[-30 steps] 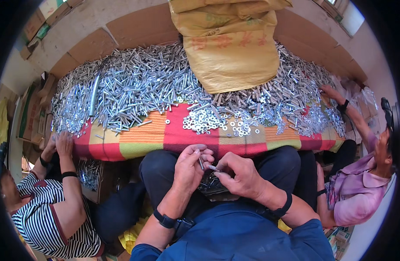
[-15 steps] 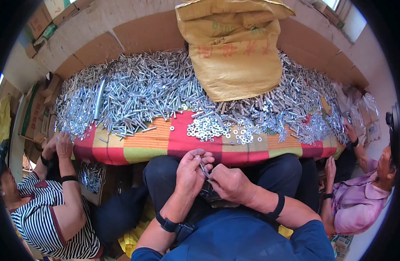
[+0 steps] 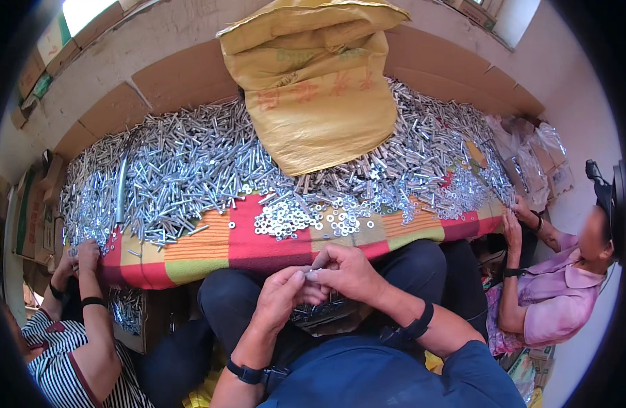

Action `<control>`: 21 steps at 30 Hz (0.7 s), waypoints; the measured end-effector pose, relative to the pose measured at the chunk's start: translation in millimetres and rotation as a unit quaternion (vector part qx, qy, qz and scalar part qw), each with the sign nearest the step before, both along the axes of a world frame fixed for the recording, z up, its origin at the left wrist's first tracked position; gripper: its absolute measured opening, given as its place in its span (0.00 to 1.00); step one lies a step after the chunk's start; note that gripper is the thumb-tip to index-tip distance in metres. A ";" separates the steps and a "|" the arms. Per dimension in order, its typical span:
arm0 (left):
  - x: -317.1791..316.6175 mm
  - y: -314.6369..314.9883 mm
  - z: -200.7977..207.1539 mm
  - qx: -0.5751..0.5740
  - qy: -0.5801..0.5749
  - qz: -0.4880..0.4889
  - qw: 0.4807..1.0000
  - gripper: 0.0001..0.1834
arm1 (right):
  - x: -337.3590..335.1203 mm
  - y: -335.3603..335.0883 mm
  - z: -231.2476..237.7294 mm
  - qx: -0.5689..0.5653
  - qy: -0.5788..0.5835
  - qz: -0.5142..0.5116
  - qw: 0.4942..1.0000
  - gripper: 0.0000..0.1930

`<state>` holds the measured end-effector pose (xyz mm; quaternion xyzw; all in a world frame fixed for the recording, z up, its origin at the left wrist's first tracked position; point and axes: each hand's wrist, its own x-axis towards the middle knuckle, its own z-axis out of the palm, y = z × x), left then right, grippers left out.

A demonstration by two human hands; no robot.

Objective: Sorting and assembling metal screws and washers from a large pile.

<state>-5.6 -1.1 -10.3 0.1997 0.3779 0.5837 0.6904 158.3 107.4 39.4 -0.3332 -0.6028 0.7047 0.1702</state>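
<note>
In front of my lap my two hands meet at the fingertips. A small shiny metal piece, apparently a slim bolt, shows between them, mostly covered by fingers. My left hand is closed on it, thumb and forefinger together and the other fingers curled. Thumb and forefinger of my right hand pinch at the same spot; whether they hold the bolt or a small part on it is too small to tell. Just beyond lies a heap of flat washers on the checked blanket, with a large pile of metal bolts behind.
A yellow woven sack lies over the pile, against cardboard along the wall. One person in a striped top works at my left, another in a pink shirt at my right. An open box of metal parts stands below the blanket's left edge.
My view has shifted, so the table sits further left and lower. My right hand has risen to my left fingertips, and the bolt that showed in my left hand is now mostly covered.
</note>
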 end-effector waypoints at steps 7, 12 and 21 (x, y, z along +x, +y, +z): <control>5.6 -1.0 8.2 -0.020 0.032 -0.048 0.998 0.13 | 42.7 62.9 -20.0 0.590 -0.225 -0.042 0.774 0.09; 4.6 -1.5 2.5 -0.026 0.053 -0.003 0.998 0.13 | 50.4 79.9 -31.8 0.523 -0.256 -0.039 0.812 0.09; 3.3 0.9 1.9 -0.019 0.026 0.052 0.998 0.14 | 52.7 90.9 -36.7 0.507 -0.257 -0.022 0.822 0.06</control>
